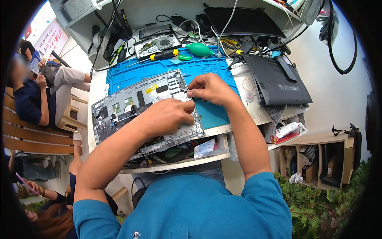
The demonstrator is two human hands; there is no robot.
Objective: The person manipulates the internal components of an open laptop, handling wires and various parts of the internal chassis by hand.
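A silver-grey laptop chassis (pixel 123 93), with black pads and small boards, lies at a slant on a blue repair mat (pixel 207 115) and over the bench's front edge. My left hand (pixel 165 117) is over the chassis's right part, fingers curled inward; their tips and anything between them are hidden. My right hand (pixel 209 89) pinches at the chassis's upper right edge with thumb and forefinger. Behind lie a yellow-and-black screwdriver (pixel 163 55), a green air blower (pixel 199 49) and an opened device with a fan (pixel 157 44).
A closed dark laptop (pixel 278 81) sits at the right, cables and tools along the back. An open drawer (pixel 185 163) is under the front edge. People (pixel 30 99) sit on a bench at the left. A wooden cubby shelf (pixel 310 141) and foliage are at lower right.
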